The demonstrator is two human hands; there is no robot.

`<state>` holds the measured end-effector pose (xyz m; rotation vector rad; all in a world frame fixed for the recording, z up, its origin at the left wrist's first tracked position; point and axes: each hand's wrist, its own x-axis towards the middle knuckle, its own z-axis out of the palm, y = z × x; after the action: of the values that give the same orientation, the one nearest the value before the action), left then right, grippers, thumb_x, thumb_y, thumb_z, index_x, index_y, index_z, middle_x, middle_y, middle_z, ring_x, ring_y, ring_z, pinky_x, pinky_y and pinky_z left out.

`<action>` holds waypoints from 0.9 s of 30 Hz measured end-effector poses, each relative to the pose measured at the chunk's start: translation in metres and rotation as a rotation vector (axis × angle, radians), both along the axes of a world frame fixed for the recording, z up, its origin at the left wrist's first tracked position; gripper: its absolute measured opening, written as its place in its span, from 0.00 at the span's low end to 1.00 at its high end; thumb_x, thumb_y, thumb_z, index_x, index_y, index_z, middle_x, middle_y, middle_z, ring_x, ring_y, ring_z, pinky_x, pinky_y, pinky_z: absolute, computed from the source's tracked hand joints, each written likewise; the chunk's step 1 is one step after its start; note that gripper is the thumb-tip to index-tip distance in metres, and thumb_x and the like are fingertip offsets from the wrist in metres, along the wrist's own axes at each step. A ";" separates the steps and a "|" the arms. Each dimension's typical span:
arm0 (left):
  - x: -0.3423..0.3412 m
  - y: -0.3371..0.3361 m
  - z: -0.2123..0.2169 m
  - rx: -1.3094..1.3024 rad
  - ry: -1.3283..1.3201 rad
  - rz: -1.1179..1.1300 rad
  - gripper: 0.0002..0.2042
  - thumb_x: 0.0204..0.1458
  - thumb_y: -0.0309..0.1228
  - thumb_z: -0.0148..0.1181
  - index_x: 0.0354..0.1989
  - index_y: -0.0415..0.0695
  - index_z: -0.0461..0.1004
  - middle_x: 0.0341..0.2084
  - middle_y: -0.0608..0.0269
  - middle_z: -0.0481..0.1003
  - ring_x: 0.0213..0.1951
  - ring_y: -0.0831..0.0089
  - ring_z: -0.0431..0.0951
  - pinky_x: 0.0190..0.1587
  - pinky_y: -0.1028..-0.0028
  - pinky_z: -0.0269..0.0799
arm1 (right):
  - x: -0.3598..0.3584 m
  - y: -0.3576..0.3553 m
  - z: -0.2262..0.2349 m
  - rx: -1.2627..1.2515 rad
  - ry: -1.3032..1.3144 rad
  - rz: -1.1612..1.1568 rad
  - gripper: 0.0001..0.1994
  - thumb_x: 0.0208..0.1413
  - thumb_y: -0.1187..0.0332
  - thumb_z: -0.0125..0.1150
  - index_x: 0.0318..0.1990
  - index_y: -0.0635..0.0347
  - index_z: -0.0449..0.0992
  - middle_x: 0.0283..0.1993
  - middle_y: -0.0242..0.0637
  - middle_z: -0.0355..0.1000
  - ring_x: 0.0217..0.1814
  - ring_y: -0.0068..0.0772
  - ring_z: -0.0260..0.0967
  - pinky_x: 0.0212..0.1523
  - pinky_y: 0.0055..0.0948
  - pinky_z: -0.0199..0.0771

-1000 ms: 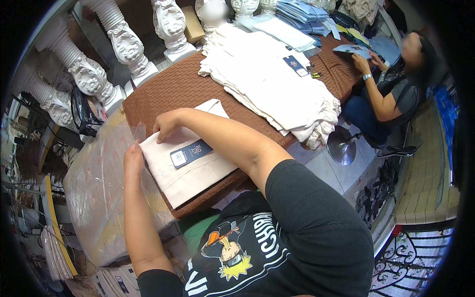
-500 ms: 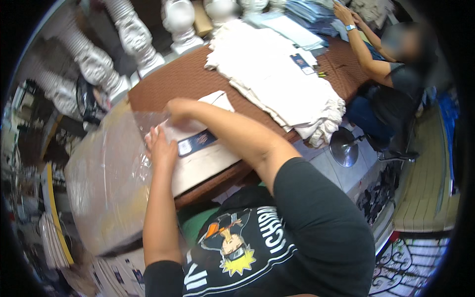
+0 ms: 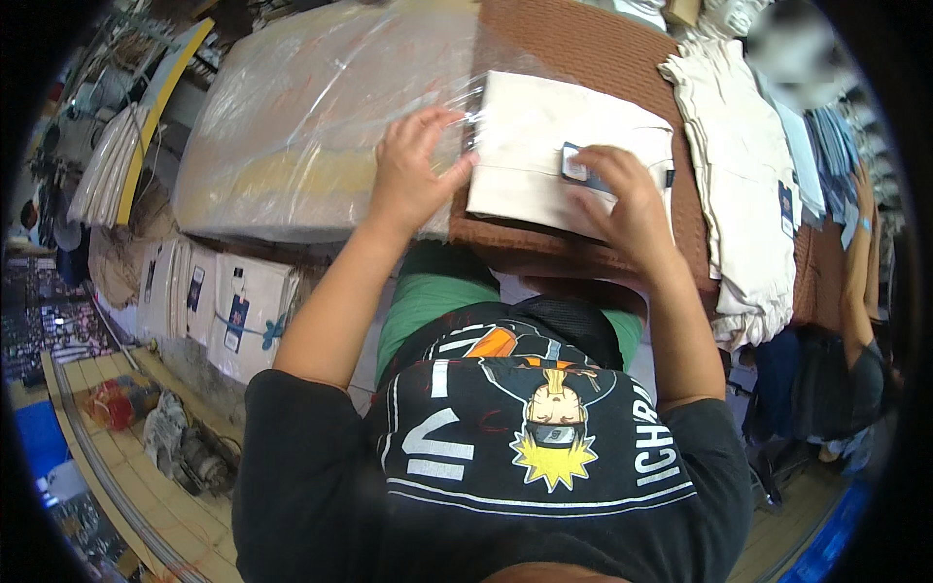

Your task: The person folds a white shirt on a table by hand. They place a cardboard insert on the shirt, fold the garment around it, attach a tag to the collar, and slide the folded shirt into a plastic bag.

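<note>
A folded cream garment [image 3: 573, 112], probably trousers, lies flat on the brown textured cloth in front of me. My left hand [image 3: 416, 170] is just left of the garment's left edge, over the clear plastic sheet [image 3: 321, 107]. Its fingers and thumb are apart, holding nothing I can see. Above the garment's lower right part, my right hand [image 3: 622, 199] has its fingertips at a dark blue hang tag [image 3: 571, 167] with a white label. The thumb stays apart from the fingers, and the hand covers part of the tag.
To the right, a long stack of cream garments [image 3: 734, 165] lies on the brown cloth [image 3: 564, 29], beside folded blue garments [image 3: 831, 146]. Another person's arm [image 3: 857, 262] reaches in at far right. Packed cream garments with tags [image 3: 243, 306] stand low at left.
The view has turned, so the garment now appears farther right. My right arm no longer crosses toward the left hand; it is at the tag. My left hand has come off the garment.
</note>
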<state>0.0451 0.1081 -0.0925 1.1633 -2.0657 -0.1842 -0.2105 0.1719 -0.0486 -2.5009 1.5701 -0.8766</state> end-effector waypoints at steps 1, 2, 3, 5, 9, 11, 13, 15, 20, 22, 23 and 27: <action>0.007 0.011 -0.005 -0.010 -0.043 0.029 0.27 0.39 0.39 0.68 0.51 0.50 0.71 0.50 0.61 0.69 0.53 0.60 0.66 0.57 0.60 0.59 | 0.015 0.008 -0.004 0.009 0.019 0.057 0.17 0.44 0.69 0.66 0.44 0.59 0.73 0.48 0.42 0.70 0.52 0.47 0.65 0.53 0.40 0.65; 0.009 0.018 -0.009 -0.056 -0.102 0.033 0.29 0.37 0.39 0.68 0.52 0.49 0.70 0.48 0.61 0.70 0.53 0.60 0.67 0.54 0.60 0.61 | 0.027 0.011 -0.010 0.009 0.056 0.075 0.19 0.43 0.69 0.66 0.45 0.59 0.73 0.50 0.43 0.69 0.54 0.47 0.64 0.54 0.40 0.64; 0.007 0.020 -0.012 -0.076 -0.126 0.014 0.29 0.36 0.37 0.68 0.52 0.49 0.69 0.48 0.60 0.70 0.52 0.59 0.67 0.54 0.60 0.62 | 0.037 0.014 -0.017 0.006 0.092 0.099 0.20 0.43 0.69 0.66 0.47 0.59 0.72 0.52 0.43 0.67 0.56 0.48 0.62 0.55 0.41 0.63; -0.001 0.018 -0.018 -0.126 -0.081 -0.056 0.27 0.35 0.34 0.66 0.50 0.46 0.70 0.48 0.59 0.70 0.52 0.58 0.68 0.53 0.58 0.62 | 0.052 0.018 -0.029 -0.001 0.150 0.140 0.26 0.39 0.69 0.68 0.50 0.59 0.70 0.54 0.43 0.65 0.59 0.49 0.60 0.58 0.43 0.60; 0.000 0.017 -0.023 -0.014 -0.113 -0.268 0.31 0.38 0.31 0.63 0.57 0.49 0.64 0.58 0.55 0.61 0.63 0.57 0.55 0.61 0.51 0.46 | 0.054 0.021 -0.043 -0.073 0.170 0.101 0.26 0.38 0.73 0.68 0.51 0.57 0.71 0.52 0.40 0.67 0.56 0.47 0.62 0.56 0.42 0.62; 0.006 0.019 -0.034 -0.054 -0.148 -0.189 0.31 0.36 0.35 0.65 0.54 0.51 0.66 0.55 0.57 0.63 0.61 0.58 0.57 0.60 0.53 0.49 | 0.057 0.020 -0.046 -0.083 0.185 0.100 0.25 0.39 0.73 0.68 0.50 0.56 0.71 0.50 0.39 0.67 0.55 0.45 0.63 0.55 0.41 0.62; 0.011 0.020 -0.042 -0.035 -0.102 -0.155 0.28 0.40 0.30 0.61 0.55 0.51 0.66 0.56 0.60 0.64 0.61 0.60 0.59 0.60 0.54 0.50 | 0.061 0.019 -0.048 -0.090 0.190 0.114 0.23 0.41 0.72 0.67 0.48 0.56 0.71 0.49 0.39 0.68 0.54 0.44 0.64 0.53 0.41 0.63; 0.009 0.018 -0.046 -0.056 -0.065 -0.112 0.24 0.42 0.28 0.59 0.52 0.50 0.68 0.54 0.63 0.66 0.58 0.62 0.62 0.59 0.57 0.52 | 0.062 0.016 -0.049 -0.095 0.200 0.104 0.21 0.42 0.72 0.67 0.47 0.56 0.71 0.48 0.38 0.68 0.52 0.44 0.64 0.51 0.40 0.64; -0.002 0.005 -0.051 -0.141 0.008 -0.039 0.10 0.44 0.31 0.59 0.37 0.50 0.77 0.42 0.70 0.75 0.47 0.69 0.72 0.50 0.65 0.64 | 0.056 0.009 -0.053 -0.148 0.275 0.047 0.19 0.41 0.72 0.65 0.44 0.55 0.72 0.46 0.37 0.68 0.49 0.41 0.65 0.47 0.38 0.64; 0.002 0.000 -0.050 -0.201 -0.013 -0.024 0.07 0.44 0.30 0.59 0.33 0.49 0.78 0.38 0.69 0.76 0.44 0.69 0.74 0.46 0.68 0.68 | 0.054 0.002 -0.063 -0.164 0.235 0.089 0.19 0.40 0.72 0.65 0.43 0.55 0.72 0.45 0.37 0.69 0.48 0.40 0.66 0.47 0.38 0.64; 0.003 -0.001 -0.048 -0.233 -0.012 -0.033 0.06 0.44 0.30 0.60 0.31 0.49 0.79 0.36 0.68 0.76 0.42 0.69 0.75 0.44 0.69 0.70 | 0.049 -0.001 -0.065 -0.171 0.224 0.093 0.18 0.39 0.73 0.65 0.43 0.55 0.72 0.45 0.37 0.69 0.48 0.40 0.66 0.47 0.37 0.64; 0.010 0.001 -0.037 -0.133 0.227 -0.060 0.04 0.45 0.28 0.62 0.30 0.46 0.80 0.31 0.63 0.77 0.36 0.65 0.77 0.41 0.68 0.73 | 0.063 0.004 -0.046 -0.161 0.172 0.139 0.16 0.41 0.70 0.64 0.41 0.55 0.73 0.43 0.35 0.68 0.46 0.38 0.66 0.46 0.37 0.64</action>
<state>0.0554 0.1091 -0.1291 0.9548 -1.8840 -0.1957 -0.1478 0.1761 -0.0942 -2.8281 1.3986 -0.8192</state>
